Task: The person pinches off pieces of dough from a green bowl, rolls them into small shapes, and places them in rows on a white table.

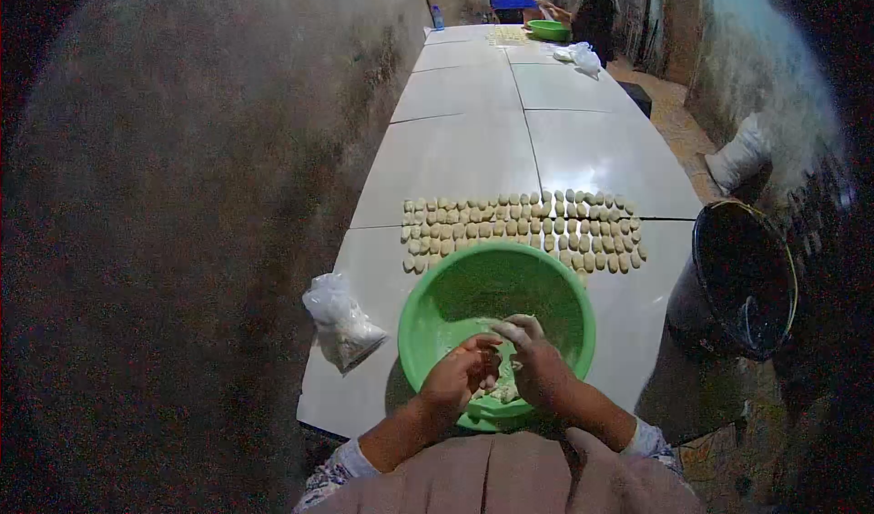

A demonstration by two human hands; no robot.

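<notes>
A large green plastic basin (425, 323) stands at the near end of the white tabletop. Inside it lie pale, crumbly lumps of what looks like dough (508, 392) and some white powder. My left hand (464, 368) is over the basin with its fingers curled inward; whatever may be in them is hidden. Close against it, my right hand (539, 361) has its fingers stretched out toward the left, coated in white powder. Beyond the basin, several rows of small oval dough pieces (521, 226) are laid out on the table.
A clear bag of white powder (341, 323) sits left of the basin. To the right stands a large dark bucket (696, 277). At the far end, another person (596, 22) is beside a second green basin (549, 30), a blue crate (513, 0) and a white plastic bag (580, 56).
</notes>
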